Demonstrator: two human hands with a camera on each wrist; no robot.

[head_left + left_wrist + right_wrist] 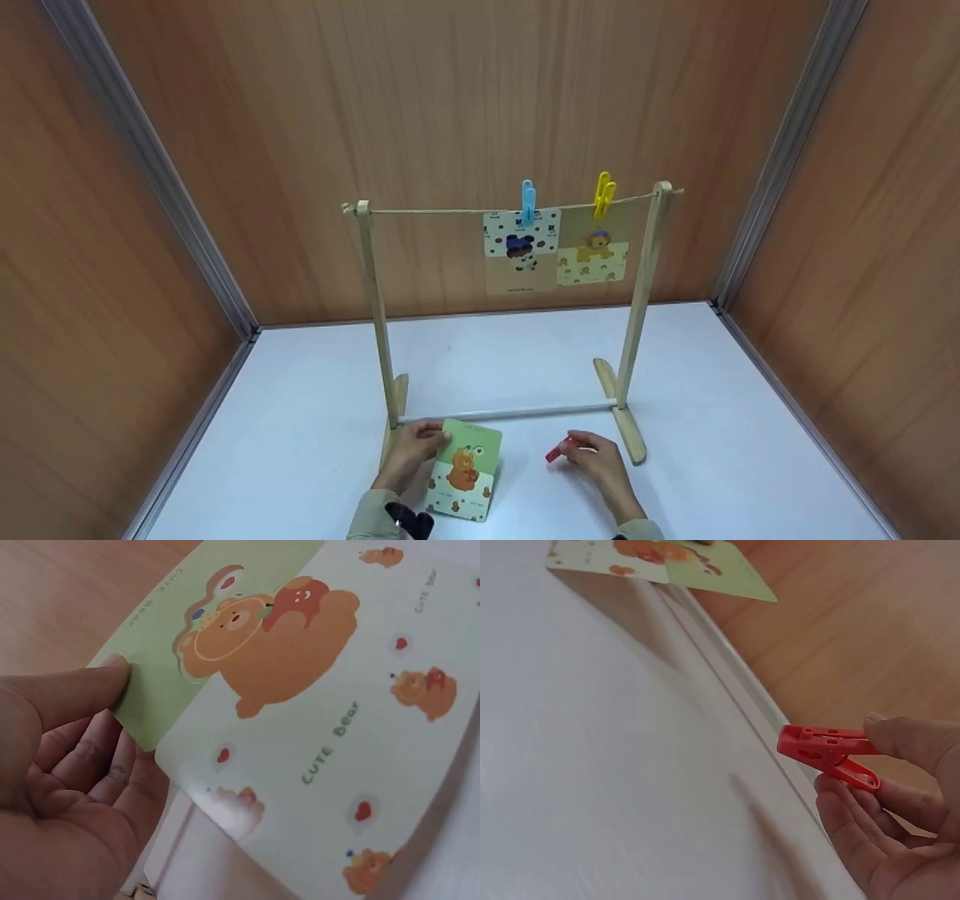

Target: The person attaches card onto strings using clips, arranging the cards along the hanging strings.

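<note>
My left hand (409, 452) pinches a green and white bear card (478, 444) near its top left corner. In the left wrist view the thumb lies on the front of the card (315, 742), with the fingers curled behind it; "CUTE Bear" is printed on it. To the right, my right hand (604, 466) pinches a red clothespin (556, 453) between thumb and fingers. Its two legs spread apart toward the hand in the right wrist view, and its clamping end (791, 739) points away from the fingers, with nothing in it.
Beyond the hands stands a wooden frame (645, 300) with a string (442, 211) across its top. A blue clothespin (529, 199) holds a dotted card (499, 236), and a yellow clothespin (604, 195) holds a lion card (592, 271). Wooden walls (450, 97) enclose the white table (300, 420).
</note>
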